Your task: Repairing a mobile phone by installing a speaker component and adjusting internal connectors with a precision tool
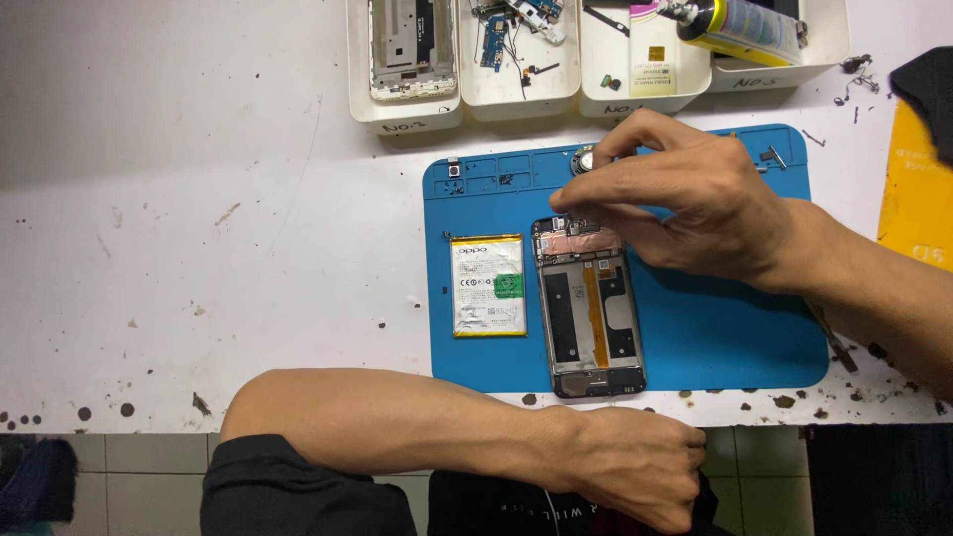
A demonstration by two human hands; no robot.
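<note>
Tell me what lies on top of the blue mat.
On the blue mat lie a battery and an opened phone frame. The right hand covers the frame's top edge.

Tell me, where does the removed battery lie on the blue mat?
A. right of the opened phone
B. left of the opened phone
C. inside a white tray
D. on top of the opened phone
B: the battery lies flat on the blue mat, just left of the opened phone, whose top end the right hand is touching.
</note>
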